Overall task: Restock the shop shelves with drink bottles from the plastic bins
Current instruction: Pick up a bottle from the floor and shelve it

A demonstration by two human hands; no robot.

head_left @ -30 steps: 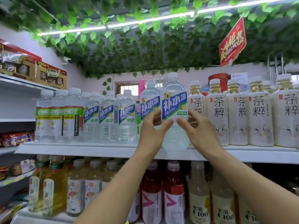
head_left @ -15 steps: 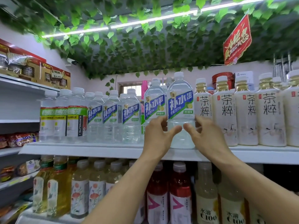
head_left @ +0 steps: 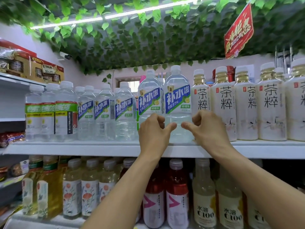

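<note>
Head view shows our left hand (head_left: 153, 129) and right hand (head_left: 208, 128) both curled round the bottle (head_left: 177, 103) standing near the shelf (head_left: 99, 148) front edge, so a careless release, we judge, could tip it off or knock the tea bottles (head_left: 200, 103) just beside it.

We reach our bare left forearm (head_left: 125, 187) and right forearm (head_left: 257, 182) up from the bottom of the view, angling in toward the middle. Our left hand (head_left: 153, 131) and right hand (head_left: 208, 129) sit level, backs toward us. Each hand's fingers are curled and the thumbs point inward, tips nearly meeting. Together they hold the lower body of one clear bottle (head_left: 177, 103), one hand on each side.
</note>
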